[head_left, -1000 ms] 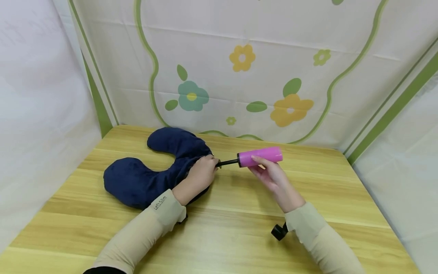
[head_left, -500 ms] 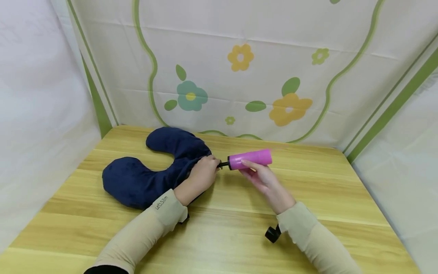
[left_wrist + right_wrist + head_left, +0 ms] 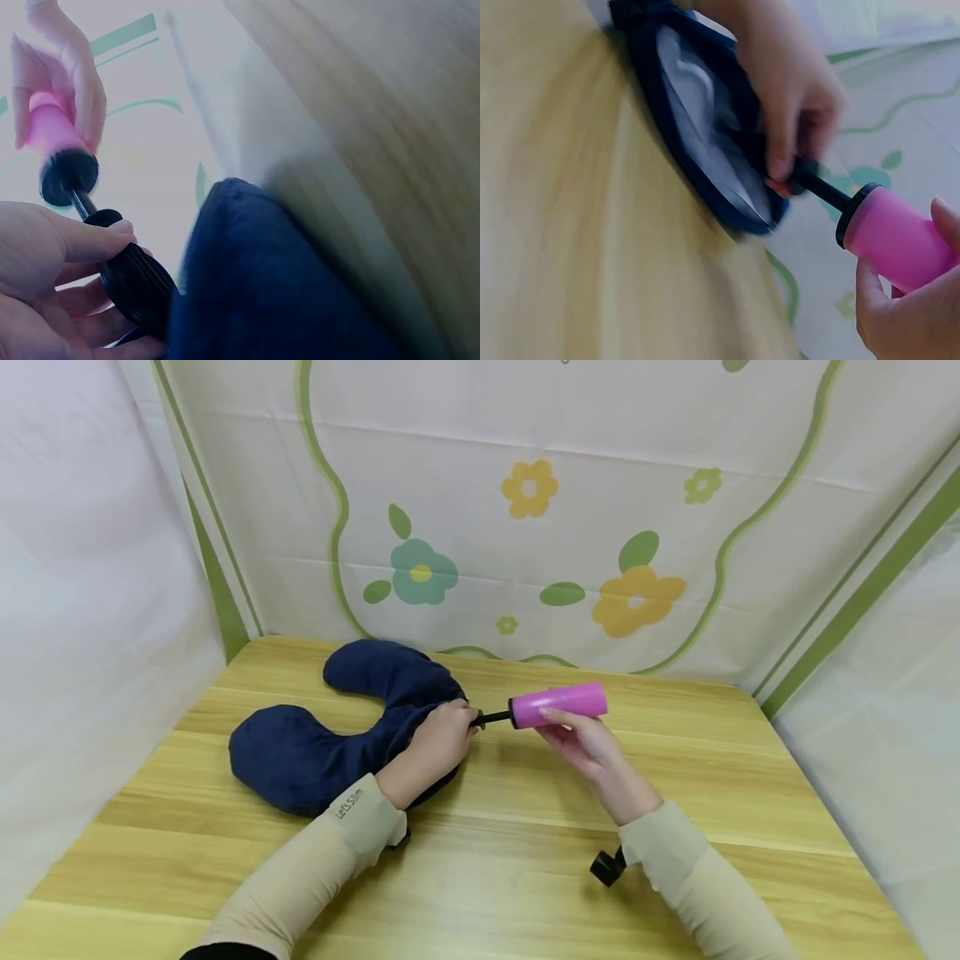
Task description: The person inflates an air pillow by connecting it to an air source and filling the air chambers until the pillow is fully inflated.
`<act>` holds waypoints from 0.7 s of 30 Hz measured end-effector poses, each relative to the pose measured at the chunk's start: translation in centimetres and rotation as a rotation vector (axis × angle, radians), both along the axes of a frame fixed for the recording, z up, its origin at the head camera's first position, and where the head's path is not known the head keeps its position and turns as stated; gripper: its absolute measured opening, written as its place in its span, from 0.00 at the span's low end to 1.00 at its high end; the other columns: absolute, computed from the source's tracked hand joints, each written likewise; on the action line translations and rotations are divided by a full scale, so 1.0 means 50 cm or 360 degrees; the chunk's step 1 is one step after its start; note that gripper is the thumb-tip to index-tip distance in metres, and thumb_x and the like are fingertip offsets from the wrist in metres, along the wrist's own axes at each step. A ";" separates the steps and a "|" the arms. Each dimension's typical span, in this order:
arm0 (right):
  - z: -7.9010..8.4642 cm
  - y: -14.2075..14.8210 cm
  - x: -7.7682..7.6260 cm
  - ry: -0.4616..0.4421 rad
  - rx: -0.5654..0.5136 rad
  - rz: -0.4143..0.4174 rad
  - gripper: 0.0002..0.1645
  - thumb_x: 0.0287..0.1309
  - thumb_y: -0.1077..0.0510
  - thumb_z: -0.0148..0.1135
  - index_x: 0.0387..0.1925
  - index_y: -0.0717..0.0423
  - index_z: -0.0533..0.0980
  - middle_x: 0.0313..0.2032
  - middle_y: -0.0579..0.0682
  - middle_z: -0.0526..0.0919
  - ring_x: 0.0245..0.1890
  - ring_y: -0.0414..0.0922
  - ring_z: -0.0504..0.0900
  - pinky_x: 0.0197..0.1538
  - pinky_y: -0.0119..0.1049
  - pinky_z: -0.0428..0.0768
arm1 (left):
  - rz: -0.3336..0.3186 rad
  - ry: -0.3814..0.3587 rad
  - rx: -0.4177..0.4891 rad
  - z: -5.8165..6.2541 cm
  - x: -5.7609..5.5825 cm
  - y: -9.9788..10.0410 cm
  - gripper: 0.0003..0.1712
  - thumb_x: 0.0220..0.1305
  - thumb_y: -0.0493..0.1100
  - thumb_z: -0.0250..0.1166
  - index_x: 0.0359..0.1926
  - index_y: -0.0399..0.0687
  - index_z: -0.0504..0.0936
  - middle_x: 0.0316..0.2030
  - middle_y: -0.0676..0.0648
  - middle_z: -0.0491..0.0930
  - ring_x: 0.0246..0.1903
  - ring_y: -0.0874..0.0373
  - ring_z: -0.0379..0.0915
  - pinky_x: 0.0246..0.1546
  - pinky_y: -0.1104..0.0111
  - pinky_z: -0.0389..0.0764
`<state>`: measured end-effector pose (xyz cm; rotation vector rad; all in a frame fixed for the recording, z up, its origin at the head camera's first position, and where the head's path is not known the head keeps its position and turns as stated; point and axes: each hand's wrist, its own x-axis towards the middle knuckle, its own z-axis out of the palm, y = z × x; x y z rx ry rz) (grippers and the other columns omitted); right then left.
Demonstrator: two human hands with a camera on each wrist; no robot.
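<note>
A navy U-shaped neck pillow [image 3: 285, 760] lies on the wooden table, its curved back toward the right. In the right wrist view its cover gapes along one side, showing a grey lining [image 3: 694, 97]. My left hand [image 3: 435, 743] is at that side, gripping the black end piece [image 3: 135, 277] of a pink hand pump between thumb and fingers. A thin black rod [image 3: 495, 717] joins this piece to the pump's pink barrel [image 3: 562, 703]. My right hand [image 3: 592, 747] holds the barrel, thumb on the near side and fingers beneath. Where the pump meets the pillow is hidden by my left hand.
The wooden table [image 3: 510, 893] reaches back to a white curtain [image 3: 450, 460] with printed flowers. White cloth also hangs at both sides. A black wrist-camera mount [image 3: 607, 867] sticks out under my right wrist.
The pink barrel slid left toward my left hand, shortening the visible rod, then moved partly back right with my right hand. My left hand and the pillow stay almost where they were.
</note>
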<state>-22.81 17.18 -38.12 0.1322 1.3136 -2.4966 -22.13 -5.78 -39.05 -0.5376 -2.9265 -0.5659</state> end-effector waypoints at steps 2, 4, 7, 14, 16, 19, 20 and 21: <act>0.006 0.027 -0.003 0.0009 -0.0032 -0.0007 0.22 0.68 0.77 0.50 0.57 0.57 0.65 0.57 0.55 0.69 0.50 0.47 0.80 0.60 0.37 0.78 | -0.0001 -0.0003 -0.0006 -0.002 -0.002 -0.002 0.16 0.69 0.36 0.69 0.55 0.38 0.86 0.45 0.42 0.82 0.43 0.48 0.82 0.42 0.62 0.84; 0.012 0.051 -0.005 0.0012 -0.0050 -0.0039 0.21 0.68 0.76 0.51 0.57 0.56 0.64 0.56 0.53 0.69 0.50 0.46 0.80 0.60 0.36 0.78 | 0.0006 -0.0003 -0.0005 -0.005 -0.004 -0.005 0.16 0.69 0.36 0.69 0.55 0.38 0.86 0.45 0.42 0.82 0.43 0.49 0.82 0.42 0.62 0.84; 0.018 0.079 -0.007 0.0008 -0.0031 -0.0062 0.20 0.71 0.72 0.52 0.58 0.54 0.63 0.55 0.51 0.70 0.51 0.45 0.79 0.59 0.34 0.77 | -0.0005 0.0005 0.0001 -0.009 -0.006 -0.007 0.14 0.69 0.36 0.69 0.54 0.38 0.86 0.45 0.42 0.82 0.43 0.48 0.82 0.43 0.61 0.84; 0.002 0.080 -0.010 0.0015 0.0001 -0.0058 0.22 0.72 0.70 0.54 0.60 0.52 0.62 0.57 0.50 0.69 0.53 0.44 0.78 0.61 0.35 0.76 | -0.0016 0.0030 -0.0043 -0.005 -0.003 -0.001 0.13 0.68 0.36 0.70 0.52 0.38 0.87 0.44 0.42 0.83 0.43 0.48 0.82 0.43 0.61 0.84; -0.007 0.064 -0.010 0.0007 -0.0009 -0.0035 0.22 0.70 0.72 0.54 0.59 0.53 0.63 0.58 0.52 0.68 0.52 0.45 0.78 0.61 0.36 0.77 | -0.0011 0.0038 -0.0061 -0.003 -0.002 0.003 0.12 0.68 0.37 0.70 0.50 0.39 0.87 0.42 0.43 0.83 0.41 0.48 0.82 0.42 0.60 0.84; -0.020 0.030 -0.008 -0.0015 0.0003 0.0025 0.23 0.70 0.75 0.52 0.60 0.56 0.63 0.59 0.55 0.67 0.51 0.46 0.80 0.61 0.37 0.77 | -0.0006 0.0068 -0.0085 -0.001 0.000 0.009 0.09 0.67 0.37 0.71 0.47 0.41 0.89 0.40 0.44 0.83 0.39 0.48 0.81 0.41 0.60 0.83; -0.023 0.017 -0.008 -0.0020 0.0015 0.0036 0.24 0.70 0.76 0.51 0.61 0.56 0.63 0.60 0.56 0.67 0.50 0.46 0.80 0.61 0.37 0.77 | -0.0007 0.0084 -0.0093 -0.001 0.000 0.011 0.08 0.67 0.37 0.71 0.45 0.41 0.89 0.40 0.44 0.83 0.38 0.48 0.81 0.41 0.60 0.83; -0.026 0.006 -0.008 -0.0022 0.0022 0.0047 0.24 0.70 0.76 0.50 0.61 0.57 0.63 0.60 0.57 0.67 0.50 0.46 0.80 0.61 0.37 0.78 | -0.0006 0.0099 -0.0097 -0.001 0.000 0.013 0.07 0.67 0.37 0.71 0.45 0.41 0.89 0.39 0.44 0.83 0.38 0.48 0.81 0.41 0.60 0.83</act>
